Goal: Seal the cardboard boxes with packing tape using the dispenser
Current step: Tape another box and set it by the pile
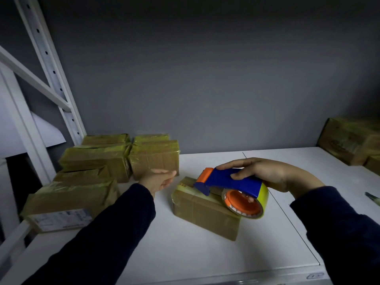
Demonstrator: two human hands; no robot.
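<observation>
Dispenser point(224, 179), likely light, rigid plastic best gripped over its blue body, rests nose-down on the stiff box point(205, 210) mid-counter point(205, 260), right hand point(267, 173) fingers point(232, 163) wrapped round it, left hand point(158, 179) loose, empty at the box's 10 o'clock.

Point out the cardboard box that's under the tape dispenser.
The lone box mid-table, beneath the blue-and-orange dispenser gripped by the right hand. The other boxes sit bunched at the left by the rack or at the far right edge.
</observation>
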